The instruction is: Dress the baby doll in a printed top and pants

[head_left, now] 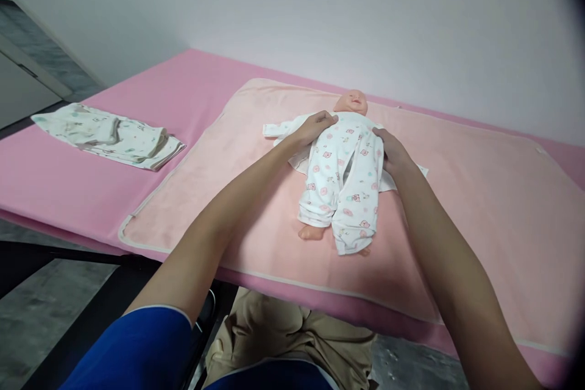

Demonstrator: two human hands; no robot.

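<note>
A baby doll lies on its back, its head toward the wall and its bare foot toward me. It wears a white long-sleeved top and white baby pants printed with small pink figures. The waistband sits high on the chest, and a slit shows between the pant legs. My left hand is closed on the waistband at the doll's left-of-picture side. At the opposite side, my right hand grips the edge of the pants, its fingers partly hidden. The other foot barely shows below its cuff.
Under the doll is a peach-pink mat with pale edging, spread over a pink padded table. Folded white printed cloths lie at the left. A white wall rises behind the table.
</note>
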